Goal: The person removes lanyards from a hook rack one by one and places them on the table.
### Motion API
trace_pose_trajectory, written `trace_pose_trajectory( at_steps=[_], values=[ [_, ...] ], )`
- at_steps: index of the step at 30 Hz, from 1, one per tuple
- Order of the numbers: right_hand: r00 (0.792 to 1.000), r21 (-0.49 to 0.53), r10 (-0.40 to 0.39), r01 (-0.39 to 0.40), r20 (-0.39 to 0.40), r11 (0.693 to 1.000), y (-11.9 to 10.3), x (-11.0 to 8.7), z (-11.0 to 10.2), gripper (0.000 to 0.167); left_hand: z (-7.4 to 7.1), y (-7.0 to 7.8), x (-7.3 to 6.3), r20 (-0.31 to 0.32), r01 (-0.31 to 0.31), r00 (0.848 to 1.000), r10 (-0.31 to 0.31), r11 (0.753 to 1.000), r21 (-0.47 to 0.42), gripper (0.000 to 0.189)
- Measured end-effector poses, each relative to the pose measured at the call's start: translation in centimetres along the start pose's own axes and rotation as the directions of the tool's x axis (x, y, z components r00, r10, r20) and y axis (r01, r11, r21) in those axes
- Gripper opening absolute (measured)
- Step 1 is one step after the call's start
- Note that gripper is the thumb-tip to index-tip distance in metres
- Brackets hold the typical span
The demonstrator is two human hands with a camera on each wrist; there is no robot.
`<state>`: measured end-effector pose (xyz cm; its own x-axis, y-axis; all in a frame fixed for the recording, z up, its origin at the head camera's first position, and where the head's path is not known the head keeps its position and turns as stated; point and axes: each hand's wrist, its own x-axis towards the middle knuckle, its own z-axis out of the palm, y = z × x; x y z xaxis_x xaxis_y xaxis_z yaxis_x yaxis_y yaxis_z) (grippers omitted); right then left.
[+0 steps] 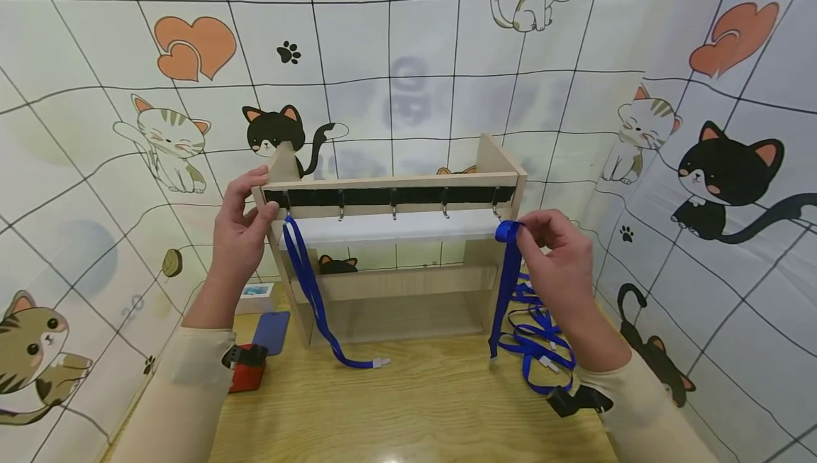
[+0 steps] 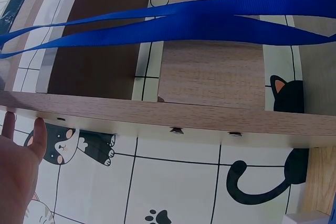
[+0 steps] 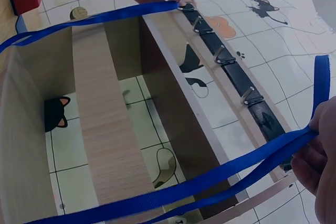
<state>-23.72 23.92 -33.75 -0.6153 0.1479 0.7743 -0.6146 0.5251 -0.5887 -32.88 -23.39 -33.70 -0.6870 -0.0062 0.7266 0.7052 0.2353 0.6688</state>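
A small wooden shelf rack (image 1: pixel 396 282) stands on the table, with a black strip (image 1: pixel 367 197) of several metal hooks along its top. My left hand (image 1: pixel 239 229) holds the rack's upper left corner, thumb in front. From the leftmost hook hangs a blue lanyard (image 1: pixel 313 289), its white clip (image 1: pixel 381 362) lying on the table. My right hand (image 1: pixel 562 257) pinches the looped top of another blue lanyard (image 1: pixel 508 264) just below the rightmost hook (image 1: pixel 495 209). In the right wrist view this lanyard's two straps (image 3: pixel 210 182) run across the rack's side from the fingers.
A loose pile of blue lanyards (image 1: pixel 542 349) lies on the table at the rack's right. On the left are a red object (image 1: pixel 247 378), a flat blue piece (image 1: pixel 271 332) and a small white box (image 1: pixel 257 298). A cat-print sheet (image 1: pixel 408 37) surrounds the table closely.
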Motion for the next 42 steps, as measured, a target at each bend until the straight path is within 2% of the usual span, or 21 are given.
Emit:
trace_pose_trajectory(
  at_steps=[6,11,23,30,37,42],
  values=[
    [0.999,0.036,0.001,-0.002,0.04,0.999,0.6,-0.5,0.8,0.008,0.0,0.1,0.0,-0.001,-0.005,1.0,0.005,1.0,-0.02,0.043],
    [0.997,0.026,0.011,-0.013,0.083,1.0,1.3,-1.4,1.5,0.009,0.0,0.0,0.0,-0.001,-0.005,1.0,0.005,0.999,-0.031,0.043],
    [0.976,-0.092,0.081,-0.064,0.2,0.994,4.3,-3.5,1.6,0.01,-0.1,-0.2,-0.1,-0.002,-0.001,1.0,0.001,1.0,-0.02,0.043],
    [0.942,-0.167,0.129,-0.079,0.311,0.983,6.7,-5.1,1.6,0.013,-0.1,-0.1,0.0,0.002,-0.004,1.0,0.004,1.0,-0.017,0.044],
    [0.899,-0.209,0.086,0.006,0.429,0.978,8.9,-6.7,1.6,0.015,0.0,-0.1,0.0,0.002,-0.004,1.0,0.004,1.0,-0.023,0.044],
    [0.872,-0.218,0.078,0.034,0.483,0.975,10.2,-7.6,1.7,0.018,-0.1,-0.1,0.0,-0.001,-0.009,1.0,0.009,1.0,-0.025,0.044]
  ],
)
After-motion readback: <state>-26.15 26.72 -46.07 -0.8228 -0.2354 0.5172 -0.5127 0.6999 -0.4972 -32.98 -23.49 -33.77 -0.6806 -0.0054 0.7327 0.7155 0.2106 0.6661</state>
